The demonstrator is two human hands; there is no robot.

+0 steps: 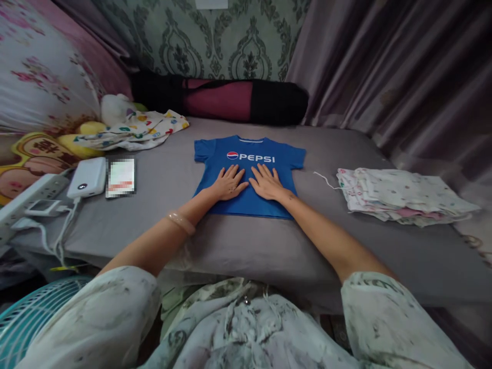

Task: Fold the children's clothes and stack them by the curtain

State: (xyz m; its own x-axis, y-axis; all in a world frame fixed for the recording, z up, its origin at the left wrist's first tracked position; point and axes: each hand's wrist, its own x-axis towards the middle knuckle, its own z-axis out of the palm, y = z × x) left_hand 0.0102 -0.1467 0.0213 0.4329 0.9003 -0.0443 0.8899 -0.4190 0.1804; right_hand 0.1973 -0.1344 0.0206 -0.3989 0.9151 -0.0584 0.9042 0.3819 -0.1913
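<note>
The shirt (249,204) lies spread front up, directly under both hands, so neither hand is nearer to it. Its collar (251,140) faces twelve o'clock and its hem (253,217) six, with a short sleeve out toward ten and another toward two. The left hand (230,183) rests palm down on the shirt's left half and the right hand (266,182) on its right half, both just below the print (251,157). Fingers are extended and slightly parted, left ones pointing to about one o'clock, right ones to about eleven; the thumbs point inward, near each other. Both hands are unclenched and grip nothing.

Beneath is a grey sheet (161,189), mostly smooth around the shirt. Taking the shirt as the dial's centre, a folded pile (407,195) sits just past three. At nine come a pixelated slab (121,177), then a power bank (87,177) and a power strip (26,205). Toward ten lies a patterned cloth (149,128), beside plush toys (42,146).

A long bag (219,100) fills twelve, against wallpaper (230,46). Curtains (365,61) hang between one and three; a fan (42,307) stands at eight.
</note>
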